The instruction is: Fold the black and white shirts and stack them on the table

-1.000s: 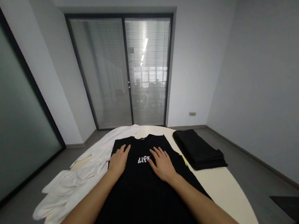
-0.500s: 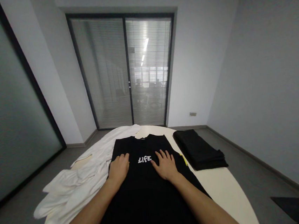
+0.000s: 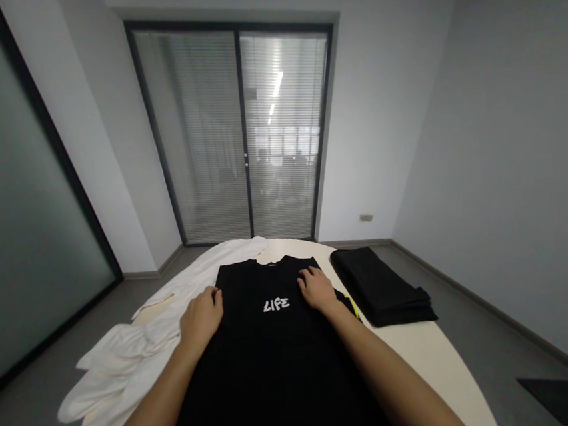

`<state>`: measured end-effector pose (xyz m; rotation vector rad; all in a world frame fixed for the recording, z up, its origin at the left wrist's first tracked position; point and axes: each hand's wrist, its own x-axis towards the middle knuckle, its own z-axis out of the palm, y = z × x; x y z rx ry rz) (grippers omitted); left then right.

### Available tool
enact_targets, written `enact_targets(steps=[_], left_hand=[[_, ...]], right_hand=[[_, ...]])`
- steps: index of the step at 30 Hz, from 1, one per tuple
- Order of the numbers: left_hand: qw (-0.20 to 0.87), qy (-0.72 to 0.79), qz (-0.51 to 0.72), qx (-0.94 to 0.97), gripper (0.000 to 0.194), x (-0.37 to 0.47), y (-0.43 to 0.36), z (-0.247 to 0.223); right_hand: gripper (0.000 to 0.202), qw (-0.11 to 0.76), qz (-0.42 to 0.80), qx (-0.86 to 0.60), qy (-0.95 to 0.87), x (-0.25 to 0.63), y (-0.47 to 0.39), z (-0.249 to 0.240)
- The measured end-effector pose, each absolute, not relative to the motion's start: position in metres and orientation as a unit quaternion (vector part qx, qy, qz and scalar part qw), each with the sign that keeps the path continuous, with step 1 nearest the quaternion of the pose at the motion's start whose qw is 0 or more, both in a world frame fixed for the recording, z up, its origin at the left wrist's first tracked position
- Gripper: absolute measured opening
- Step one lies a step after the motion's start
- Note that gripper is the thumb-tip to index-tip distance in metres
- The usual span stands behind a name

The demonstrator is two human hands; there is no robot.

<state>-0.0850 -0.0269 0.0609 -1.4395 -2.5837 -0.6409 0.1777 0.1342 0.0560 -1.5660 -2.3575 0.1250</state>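
The left hand (image 3: 201,318) and right hand (image 3: 318,288) have spread apart to the black shirt's (image 3: 279,367) ten and two o'clock, fingers bent, grip impossible to tell. The shirt lies at six, white cloth (image 3: 117,383) at eight, folded black fabric (image 3: 384,287) at four.

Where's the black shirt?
The black shirt lies at the lower centre of the head view, between white cloth on the left and folded black cloth on the right.
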Motion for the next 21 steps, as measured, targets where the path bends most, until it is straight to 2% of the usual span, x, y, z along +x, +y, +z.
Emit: enact_targets(steps=[7, 12, 21], left_hand=[[0.000, -0.850, -0.228, -0.475, 0.031, -0.102, -0.020, 0.055], [0.061, -0.801, -0.226, -0.551, 0.031, -0.097, -0.018, 0.052], [0.107, -0.792, -0.176, -0.575, 0.049, -0.092, -0.008, 0.037]], right_hand=[[0.044, 0.117, 0.067, -0.625, -0.769, 0.190, 0.183, 0.049], [0.039, 0.099, 0.073, -0.628, -0.768, 0.191, 0.209, 0.048], [0.054, 0.115, 0.011, -0.629, -0.769, 0.192, 0.207, 0.047]])
